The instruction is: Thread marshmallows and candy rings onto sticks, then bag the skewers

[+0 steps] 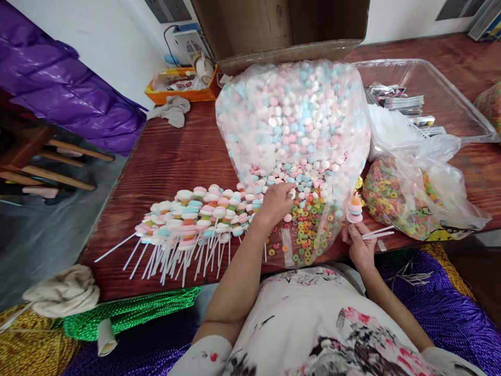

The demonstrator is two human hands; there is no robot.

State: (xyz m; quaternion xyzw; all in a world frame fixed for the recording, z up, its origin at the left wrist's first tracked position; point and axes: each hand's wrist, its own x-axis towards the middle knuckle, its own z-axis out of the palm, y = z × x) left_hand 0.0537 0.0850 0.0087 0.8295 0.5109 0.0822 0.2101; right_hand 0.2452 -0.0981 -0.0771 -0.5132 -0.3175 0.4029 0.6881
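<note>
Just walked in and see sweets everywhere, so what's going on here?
A person sits at a wooden table. Their left hand reaches into the open mouth of a big clear bag of pastel candies. Their right hand holds a stick with candies threaded on it. A pile of finished candy sticks lies to the left.

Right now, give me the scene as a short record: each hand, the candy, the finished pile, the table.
left hand: reaching into the mouth of the big clear bag, fingers on pastel candy pieces
right hand: holds a part-filled candy stick upright, plus loose white sticks
ring candy: spilled at the big bag's mouth
second bag: coloured rings, right of the hands
finished pile: stacked candy sticks lying left of the left hand
table: dark red wood
clear tray: holds packets, far right
</note>
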